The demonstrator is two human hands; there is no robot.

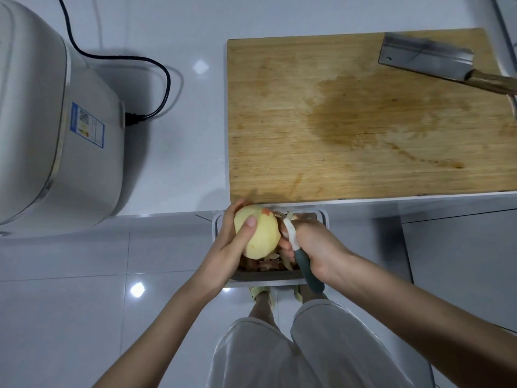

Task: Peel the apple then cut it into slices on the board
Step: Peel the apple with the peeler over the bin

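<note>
Skin is nearly all off the apple [256,231], seen from the head camera: pale yellow flesh all round, with one small red patch [265,212] left at its far end. The left hand [232,245] grips the apple, fingers curled behind it and the thumb pressed across its near face. The right hand [316,247] is closed round the teal handle of a peeler [303,261], whose white head points at the apple's right side. It seems to touch the fruit there, though the blade itself is too small to tell.

Both hands hang over a grey bin [321,215] that stands on the floor, just below the counter edge, and loose peels [268,264] lie inside it.

On the white counter [181,135] beyond, the wooden board [349,121] lies bare apart from a dark damp stain at its middle. A cleaver [428,56] rests on the board's far right corner, its wooden handle running off toward the right. Well to the left stands a white appliance [56,121], with a black cord [156,68] plugged into its side.
</note>
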